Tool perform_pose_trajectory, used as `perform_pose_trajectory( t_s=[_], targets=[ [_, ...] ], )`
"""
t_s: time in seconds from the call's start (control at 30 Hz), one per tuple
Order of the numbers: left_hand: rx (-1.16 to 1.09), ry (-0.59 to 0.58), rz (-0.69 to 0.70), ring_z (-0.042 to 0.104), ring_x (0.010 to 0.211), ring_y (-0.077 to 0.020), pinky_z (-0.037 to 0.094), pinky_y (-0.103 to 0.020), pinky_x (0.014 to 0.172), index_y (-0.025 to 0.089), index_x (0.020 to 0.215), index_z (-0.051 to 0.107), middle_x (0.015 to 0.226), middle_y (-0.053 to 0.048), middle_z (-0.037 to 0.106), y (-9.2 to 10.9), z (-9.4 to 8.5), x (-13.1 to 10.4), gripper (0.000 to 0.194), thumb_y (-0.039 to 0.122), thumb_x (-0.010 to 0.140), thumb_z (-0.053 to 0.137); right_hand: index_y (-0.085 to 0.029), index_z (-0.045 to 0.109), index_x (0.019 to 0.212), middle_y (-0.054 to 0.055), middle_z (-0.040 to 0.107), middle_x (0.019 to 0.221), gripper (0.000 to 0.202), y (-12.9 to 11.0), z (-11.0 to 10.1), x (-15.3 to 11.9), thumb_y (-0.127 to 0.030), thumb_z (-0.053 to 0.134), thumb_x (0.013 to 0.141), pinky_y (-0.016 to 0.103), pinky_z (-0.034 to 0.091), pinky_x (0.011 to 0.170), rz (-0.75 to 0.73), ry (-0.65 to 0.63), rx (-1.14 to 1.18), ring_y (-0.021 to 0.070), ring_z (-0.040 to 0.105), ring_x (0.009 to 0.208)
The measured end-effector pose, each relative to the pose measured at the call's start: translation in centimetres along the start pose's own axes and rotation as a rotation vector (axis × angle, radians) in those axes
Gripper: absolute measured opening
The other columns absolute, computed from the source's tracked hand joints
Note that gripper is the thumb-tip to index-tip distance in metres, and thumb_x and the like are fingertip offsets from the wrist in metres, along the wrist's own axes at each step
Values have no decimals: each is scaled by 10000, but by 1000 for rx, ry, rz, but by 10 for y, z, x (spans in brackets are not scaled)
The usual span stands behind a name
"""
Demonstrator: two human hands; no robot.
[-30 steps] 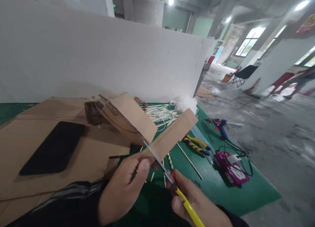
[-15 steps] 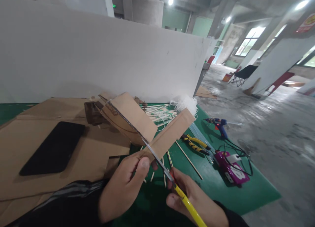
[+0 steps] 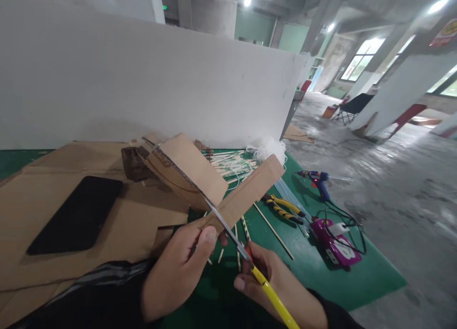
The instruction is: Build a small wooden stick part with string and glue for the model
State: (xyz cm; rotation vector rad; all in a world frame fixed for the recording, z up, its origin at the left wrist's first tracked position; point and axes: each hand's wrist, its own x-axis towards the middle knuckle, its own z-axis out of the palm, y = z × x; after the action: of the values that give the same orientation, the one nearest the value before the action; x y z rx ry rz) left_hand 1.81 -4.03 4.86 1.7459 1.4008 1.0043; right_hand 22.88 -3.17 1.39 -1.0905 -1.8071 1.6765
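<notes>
A strip of cardboard (image 3: 252, 191) rises to the upper right from my left hand (image 3: 182, 262), its lower end pinched between thumb and fingers. My right hand (image 3: 278, 281) grips yellow-handled scissors (image 3: 269, 293), with a bit of red near the pivot. Their metal blades lie across the strip's lower end, just above my left thumb. Part of the blades is hidden by the cardboard. Behind the strip stands a folded cardboard piece (image 3: 194, 169), with its cut edge facing left.
Thin sticks (image 3: 232, 162) and white string (image 3: 267, 150) lie behind. Pliers (image 3: 283, 209), a blue glue gun (image 3: 319, 181) and a purple power strip (image 3: 337, 245) are to the right. A black tablet-like slab (image 3: 76, 214) rests on flat cardboard (image 3: 143, 210) at left.
My right thumb has shifted slightly left along the scissors. The cardboard strip has tilted a little, and my left hand stays nearly still.
</notes>
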Motion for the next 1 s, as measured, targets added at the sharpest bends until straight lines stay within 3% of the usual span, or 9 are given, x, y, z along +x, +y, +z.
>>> perform_pose_trajectory(
  t_s=[0.27,0.47,0.8,1.0],
  targets=[
    [36,12,-13,550,628,-139,412,-240,613,190,749,570,660,18,568,0,0,0,391,365,979,308,-180,439,724,-35,419,695,275,-17,-5,-1,-376,574,863,215,304,561,-48,98,-438,103,340,621],
    [22,-6,-28,575,678,-150,425,-251,658,193,747,556,720,-4,614,2,-1,-3,393,385,977,301,-183,405,688,-44,385,653,238,-12,0,2,-288,550,845,216,276,531,-32,133,-460,94,306,584],
    [14,-35,-92,543,670,-172,435,-281,653,200,802,603,682,-10,536,3,-1,-1,449,464,968,281,-182,379,635,-56,310,601,354,-2,2,5,-401,564,843,219,208,477,44,152,-438,87,247,556],
    [-154,-54,-22,563,682,-165,449,-266,644,196,688,529,726,-29,613,-1,0,5,404,411,964,326,-173,464,657,-49,392,578,338,-3,-13,7,-434,560,850,217,239,483,35,204,-513,91,313,539]
  ],
)
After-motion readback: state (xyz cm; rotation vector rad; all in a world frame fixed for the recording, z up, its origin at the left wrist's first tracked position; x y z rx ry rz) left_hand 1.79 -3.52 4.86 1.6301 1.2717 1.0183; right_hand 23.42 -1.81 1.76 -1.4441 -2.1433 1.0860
